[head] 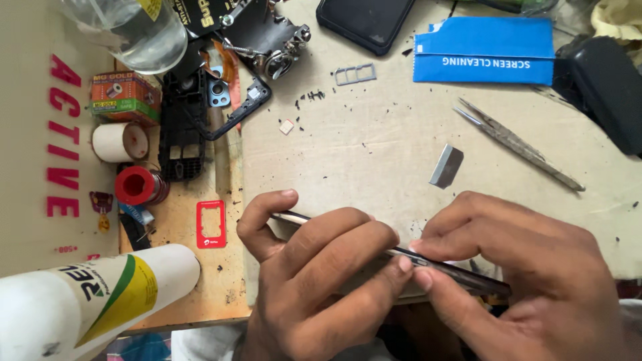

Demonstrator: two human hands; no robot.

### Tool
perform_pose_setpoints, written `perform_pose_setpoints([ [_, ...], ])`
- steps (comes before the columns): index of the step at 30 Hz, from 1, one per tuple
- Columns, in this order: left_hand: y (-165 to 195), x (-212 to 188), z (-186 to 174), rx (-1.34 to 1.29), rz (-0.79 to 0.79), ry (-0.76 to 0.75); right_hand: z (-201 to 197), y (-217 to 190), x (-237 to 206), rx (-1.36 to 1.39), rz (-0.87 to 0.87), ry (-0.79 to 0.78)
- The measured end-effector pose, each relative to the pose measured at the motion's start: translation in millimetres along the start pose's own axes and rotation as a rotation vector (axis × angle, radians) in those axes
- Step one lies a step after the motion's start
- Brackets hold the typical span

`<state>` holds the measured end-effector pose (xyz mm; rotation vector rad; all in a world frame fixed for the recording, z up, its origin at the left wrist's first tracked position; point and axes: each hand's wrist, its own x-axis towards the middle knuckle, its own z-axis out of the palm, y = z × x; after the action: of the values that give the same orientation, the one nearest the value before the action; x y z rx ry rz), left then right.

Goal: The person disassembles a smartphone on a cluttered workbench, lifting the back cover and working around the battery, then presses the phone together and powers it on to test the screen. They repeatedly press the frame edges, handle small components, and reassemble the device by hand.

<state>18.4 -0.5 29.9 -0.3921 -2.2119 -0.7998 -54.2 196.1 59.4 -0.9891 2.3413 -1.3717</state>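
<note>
Between both hands (pixel 428 281), slim phone (pixel 401 254) lies edge-up, left-to-right.

The things are carried by a workbench (pixel 374 160) that is covered with a pale, stained sheet. On it are laid a pair of tweezers (pixel 518 144), a small grey metal block (pixel 446 166), a blue packet (pixel 485 59), a dark phone (pixel 364 22) and a thin card tray (pixel 355 74). Tiny black screws (pixel 311 97) are scattered near the tray. On the bare wood at the left, a red card frame (pixel 210 224) and a red solder spool (pixel 137 185) are seen.
</note>
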Motion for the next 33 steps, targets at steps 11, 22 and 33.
perform_pose_setpoints([
  [11, 1.7, 8.2, -24.7, -0.108, -0.259, -0.160, -8.2, 15.8, -4.1, 0.016, -0.064, -0.123],
  [22, 4.3, 10.2, -24.5, -0.200, -0.326, -0.152, -26.6, 42.0, -27.3, 0.042, -0.102, -0.182],
  [33, 13.9, 17.6, -29.4, -0.238, -0.384, -0.170, -7.6, 7.6, -24.1, 0.111, 0.113, -0.078],
])
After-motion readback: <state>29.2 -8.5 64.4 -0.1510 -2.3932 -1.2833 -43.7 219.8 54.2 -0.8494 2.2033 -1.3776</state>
